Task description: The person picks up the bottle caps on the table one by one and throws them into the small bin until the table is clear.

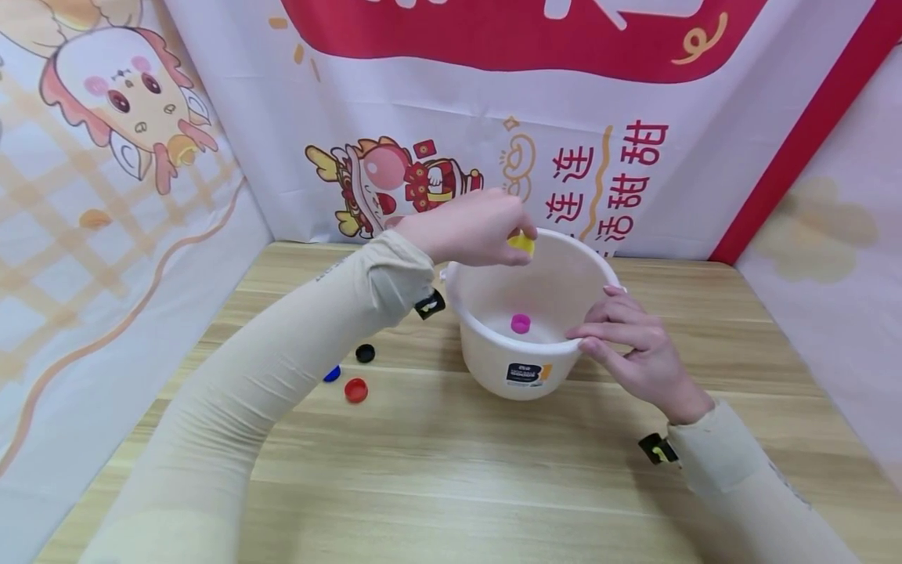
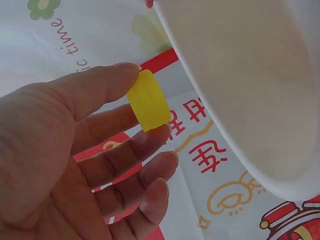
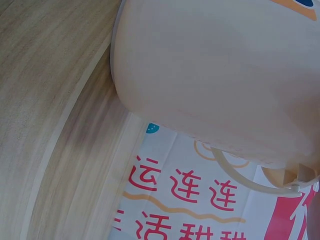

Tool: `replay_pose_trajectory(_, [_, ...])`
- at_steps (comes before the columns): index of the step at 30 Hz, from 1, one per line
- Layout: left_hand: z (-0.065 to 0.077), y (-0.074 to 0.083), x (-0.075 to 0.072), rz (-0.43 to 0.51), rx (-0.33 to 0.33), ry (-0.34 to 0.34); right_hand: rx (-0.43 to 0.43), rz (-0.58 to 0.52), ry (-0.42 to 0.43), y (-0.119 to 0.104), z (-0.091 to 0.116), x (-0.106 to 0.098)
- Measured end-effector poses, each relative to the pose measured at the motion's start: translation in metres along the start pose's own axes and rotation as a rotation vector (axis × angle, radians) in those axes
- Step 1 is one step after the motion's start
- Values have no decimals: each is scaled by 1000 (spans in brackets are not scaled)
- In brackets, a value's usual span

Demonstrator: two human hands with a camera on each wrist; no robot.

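Note:
My left hand (image 1: 486,227) pinches a yellow bottle cap (image 2: 149,100) between thumb and fingertips, over the back left of the white bucket (image 1: 493,360). The cap overlaps the opening in the head view. Inside the bucket, a pink cap (image 1: 520,323) lies on the bottom. My right hand (image 1: 637,352) grips the bucket's rim at the right, thumb outside and fingers reaching over the edge. In the right wrist view the bucket wall (image 3: 215,75) fills much of the picture, and that hand is mostly out of frame.
Left of the bucket, a black cap (image 1: 365,353), a red cap (image 1: 355,390) and a blue cap (image 1: 331,374), partly behind the left sleeve, lie on the wooden table (image 1: 451,486). The bucket's handle (image 3: 250,184) hangs at its side. A printed cloth (image 1: 282,125) stands behind.

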State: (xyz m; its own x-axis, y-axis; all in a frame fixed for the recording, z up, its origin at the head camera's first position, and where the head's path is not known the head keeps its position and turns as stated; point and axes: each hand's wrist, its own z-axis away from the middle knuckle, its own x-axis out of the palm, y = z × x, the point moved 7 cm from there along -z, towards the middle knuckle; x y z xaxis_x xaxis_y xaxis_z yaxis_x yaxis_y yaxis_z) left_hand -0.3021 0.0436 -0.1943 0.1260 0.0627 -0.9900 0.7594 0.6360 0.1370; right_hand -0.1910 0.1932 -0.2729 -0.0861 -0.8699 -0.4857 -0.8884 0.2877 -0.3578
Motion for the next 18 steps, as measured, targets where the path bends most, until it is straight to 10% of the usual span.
replay_pose_trajectory(18, [-3, 2, 1, 21, 5, 1, -22, 0, 10, 4, 2, 1])
